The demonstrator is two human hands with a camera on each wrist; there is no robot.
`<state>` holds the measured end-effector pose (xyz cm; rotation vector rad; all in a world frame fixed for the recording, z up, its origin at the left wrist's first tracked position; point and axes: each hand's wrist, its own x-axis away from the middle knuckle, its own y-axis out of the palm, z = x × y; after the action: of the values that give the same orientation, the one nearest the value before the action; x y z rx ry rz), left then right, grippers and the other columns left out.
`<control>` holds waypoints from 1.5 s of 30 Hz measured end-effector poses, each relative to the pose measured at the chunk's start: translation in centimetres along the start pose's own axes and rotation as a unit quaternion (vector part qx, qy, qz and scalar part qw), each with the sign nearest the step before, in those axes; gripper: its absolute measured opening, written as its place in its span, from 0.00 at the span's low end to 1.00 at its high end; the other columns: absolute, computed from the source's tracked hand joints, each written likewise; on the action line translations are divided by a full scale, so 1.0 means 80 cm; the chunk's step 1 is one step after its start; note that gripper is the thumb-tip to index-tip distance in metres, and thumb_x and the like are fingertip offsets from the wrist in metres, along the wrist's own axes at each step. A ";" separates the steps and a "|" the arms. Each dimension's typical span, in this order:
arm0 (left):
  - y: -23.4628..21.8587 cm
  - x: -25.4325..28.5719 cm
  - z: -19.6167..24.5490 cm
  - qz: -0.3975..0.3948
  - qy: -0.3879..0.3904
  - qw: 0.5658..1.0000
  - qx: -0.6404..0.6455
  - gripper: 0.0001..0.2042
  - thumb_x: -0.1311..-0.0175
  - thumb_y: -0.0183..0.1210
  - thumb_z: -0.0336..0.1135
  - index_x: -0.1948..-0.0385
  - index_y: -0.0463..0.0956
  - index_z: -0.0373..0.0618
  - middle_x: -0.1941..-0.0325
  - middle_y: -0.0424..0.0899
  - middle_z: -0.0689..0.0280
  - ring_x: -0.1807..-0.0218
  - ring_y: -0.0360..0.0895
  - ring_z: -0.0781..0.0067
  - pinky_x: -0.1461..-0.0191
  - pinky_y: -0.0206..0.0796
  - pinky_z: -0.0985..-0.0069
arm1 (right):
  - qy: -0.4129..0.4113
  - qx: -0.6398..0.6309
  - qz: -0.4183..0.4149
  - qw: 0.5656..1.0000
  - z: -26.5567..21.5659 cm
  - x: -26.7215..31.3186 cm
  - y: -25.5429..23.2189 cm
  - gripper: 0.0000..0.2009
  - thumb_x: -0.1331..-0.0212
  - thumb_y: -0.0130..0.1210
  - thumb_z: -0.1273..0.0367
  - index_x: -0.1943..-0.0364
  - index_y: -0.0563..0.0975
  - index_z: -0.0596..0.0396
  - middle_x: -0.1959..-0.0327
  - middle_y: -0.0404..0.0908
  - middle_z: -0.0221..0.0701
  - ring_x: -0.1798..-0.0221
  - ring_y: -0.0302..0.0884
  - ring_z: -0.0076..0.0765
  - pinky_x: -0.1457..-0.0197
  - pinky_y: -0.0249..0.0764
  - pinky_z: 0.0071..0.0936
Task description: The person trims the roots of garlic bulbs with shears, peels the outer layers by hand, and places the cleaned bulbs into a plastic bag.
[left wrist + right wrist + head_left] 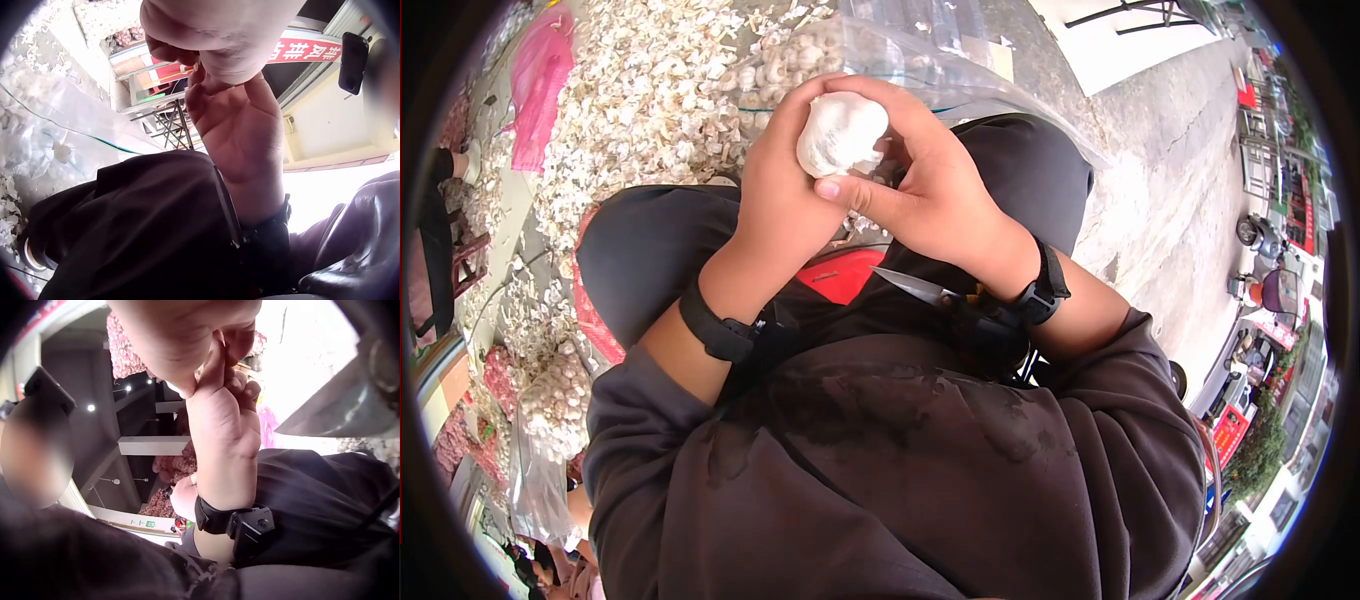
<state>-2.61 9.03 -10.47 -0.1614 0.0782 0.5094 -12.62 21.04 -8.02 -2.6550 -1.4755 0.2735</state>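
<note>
Scooter [1260, 238] & red sign [1228, 436] show far R, bkgd.

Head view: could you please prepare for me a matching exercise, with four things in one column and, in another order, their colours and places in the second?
Things:
1. garlic bulb
2. net bag
3. left wristband
4. knife blade

Colours and places:
A. black, round a wrist
B. grey, below the right hand
C. white, held in both hands
D. pink, at upper left

Right pairs: 1-C, 2-D, 3-A, 4-B
</note>
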 end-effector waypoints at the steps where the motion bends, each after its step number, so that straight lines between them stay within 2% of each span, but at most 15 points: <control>1: 0.001 -0.001 0.003 0.001 0.000 1.000 0.009 0.37 0.49 0.68 0.24 0.34 0.62 0.42 0.47 0.80 0.62 0.46 0.79 0.70 0.46 0.73 0.71 | 0.010 0.005 0.015 1.000 -0.001 0.001 -0.002 0.29 0.51 0.69 0.74 0.42 0.72 0.53 0.48 0.73 0.38 0.54 0.74 0.37 0.51 0.75 0.28; 4: -0.002 -0.001 -0.008 -0.097 -0.022 0.980 0.174 0.45 0.50 0.69 0.24 0.28 0.53 0.44 0.40 0.74 0.61 0.39 0.74 0.68 0.40 0.69 0.69 | -0.020 0.049 0.053 0.997 0.008 -0.001 -0.009 0.28 0.53 0.63 0.81 0.43 0.73 0.53 0.52 0.70 0.37 0.53 0.72 0.37 0.51 0.76 0.27; 5: -0.005 -0.001 -0.006 -0.145 -0.045 0.956 0.252 0.45 0.46 0.68 0.27 0.26 0.49 0.43 0.37 0.70 0.61 0.35 0.69 0.68 0.35 0.65 0.68 | -0.040 0.067 0.064 0.995 0.011 -0.002 -0.010 0.28 0.53 0.61 0.83 0.44 0.73 0.53 0.53 0.69 0.36 0.53 0.72 0.37 0.50 0.76 0.27; 8: -0.007 0.001 0.010 -0.112 -0.110 0.917 0.367 0.41 0.38 0.67 0.32 0.27 0.50 0.40 0.37 0.70 0.60 0.35 0.69 0.70 0.35 0.65 0.71 | -0.017 0.087 0.062 0.994 0.000 -0.002 -0.009 0.28 0.54 0.54 0.88 0.45 0.73 0.52 0.53 0.68 0.36 0.44 0.70 0.36 0.48 0.77 0.28; 11: -0.008 -0.001 0.010 -0.069 -0.141 0.935 0.317 0.37 0.34 0.64 0.33 0.28 0.50 0.39 0.37 0.70 0.59 0.35 0.68 0.72 0.36 0.65 0.73 | -0.059 -0.050 0.020 0.997 0.006 -0.004 -0.005 0.23 0.47 0.54 0.86 0.45 0.72 0.55 0.51 0.70 0.35 0.43 0.71 0.33 0.46 0.76 0.29; 14: -0.008 -0.002 0.010 -0.073 -0.096 0.953 0.279 0.35 0.32 0.62 0.32 0.28 0.51 0.38 0.38 0.71 0.59 0.36 0.68 0.73 0.36 0.66 0.75 | 0.037 -0.199 -0.008 0.979 0.004 -0.003 -0.011 0.19 0.36 0.55 0.78 0.42 0.68 0.58 0.49 0.73 0.35 0.44 0.73 0.32 0.44 0.76 0.29; 15: -0.008 -0.001 0.009 -0.081 -0.085 0.953 0.281 0.35 0.33 0.63 0.31 0.28 0.51 0.38 0.38 0.70 0.59 0.37 0.68 0.73 0.36 0.66 0.75 | 0.044 -0.177 -0.012 0.983 0.002 -0.004 -0.009 0.22 0.29 0.54 0.66 0.38 0.64 0.61 0.49 0.76 0.36 0.48 0.75 0.31 0.45 0.74 0.27; 18: -0.005 0.004 0.000 -0.097 -0.046 0.960 0.259 0.36 0.35 0.64 0.29 0.28 0.52 0.38 0.37 0.69 0.59 0.38 0.70 0.72 0.37 0.66 0.74 | 0.079 -0.081 -0.031 0.993 0.003 -0.005 -0.007 0.25 0.28 0.53 0.60 0.37 0.63 0.61 0.52 0.77 0.36 0.50 0.75 0.28 0.47 0.74 0.25; 19: -0.003 0.006 -0.004 -0.096 -0.030 0.968 0.231 0.37 0.36 0.65 0.28 0.28 0.52 0.38 0.37 0.69 0.58 0.39 0.70 0.72 0.37 0.66 0.74 | 0.060 -0.101 -0.003 0.993 0.010 -0.001 0.002 0.25 0.28 0.53 0.57 0.39 0.65 0.62 0.55 0.79 0.34 0.52 0.75 0.25 0.49 0.74 0.24; 23: -0.006 0.004 -0.002 -0.093 0.026 0.987 0.127 0.40 0.41 0.67 0.25 0.29 0.53 0.38 0.35 0.67 0.56 0.37 0.70 0.66 0.36 0.65 0.71 | 0.075 -0.171 -0.002 0.982 0.011 -0.006 0.003 0.23 0.29 0.55 0.57 0.41 0.69 0.61 0.57 0.80 0.30 0.54 0.75 0.22 0.50 0.73 0.22; 26: -0.004 0.001 -0.003 -0.078 0.119 0.990 0.021 0.39 0.43 0.67 0.26 0.30 0.55 0.38 0.36 0.68 0.54 0.36 0.68 0.59 0.34 0.62 0.67 | 0.098 -0.178 -0.006 0.979 0.004 -0.007 0.000 0.20 0.29 0.55 0.57 0.45 0.73 0.61 0.59 0.80 0.27 0.55 0.74 0.20 0.51 0.72 0.21; 32: -0.007 0.001 0.000 -0.071 0.151 0.984 -0.069 0.37 0.41 0.66 0.31 0.31 0.56 0.37 0.37 0.68 0.51 0.36 0.67 0.50 0.31 0.57 0.61 | 0.128 -0.220 -0.001 0.967 0.005 -0.008 0.001 0.14 0.27 0.52 0.61 0.55 0.79 0.60 0.63 0.80 0.22 0.59 0.72 0.16 0.56 0.70 0.20; 40: 0.004 0.008 -0.012 -0.064 0.126 0.990 0.015 0.42 0.38 0.63 0.31 0.27 0.44 0.35 0.34 0.64 0.48 0.33 0.65 0.53 0.29 0.56 0.62 | 0.157 -0.246 0.037 0.956 0.002 -0.007 0.005 0.15 0.25 0.47 0.63 0.56 0.81 0.59 0.66 0.81 0.21 0.63 0.72 0.14 0.59 0.70 0.18; 43: 0.004 0.007 -0.011 -0.085 0.090 0.990 0.068 0.40 0.33 0.58 0.30 0.25 0.38 0.36 0.30 0.58 0.49 0.30 0.60 0.60 0.27 0.52 0.65 | 0.183 -0.283 0.083 0.938 0.001 -0.011 0.013 0.16 0.24 0.45 0.61 0.55 0.81 0.56 0.68 0.81 0.23 0.68 0.73 0.14 0.67 0.69 0.18; 45: 0.003 0.007 -0.011 -0.095 0.074 0.989 0.082 0.39 0.30 0.55 0.30 0.25 0.36 0.38 0.29 0.56 0.50 0.28 0.58 0.63 0.27 0.51 0.67 | 0.223 -0.310 0.063 0.922 -0.002 -0.008 0.006 0.16 0.24 0.44 0.60 0.54 0.81 0.55 0.68 0.82 0.24 0.72 0.71 0.14 0.72 0.65 0.17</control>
<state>-2.26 9.35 -11.47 -0.0452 0.2476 0.2978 -12.53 20.24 -7.88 -2.9636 -1.3954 -0.8851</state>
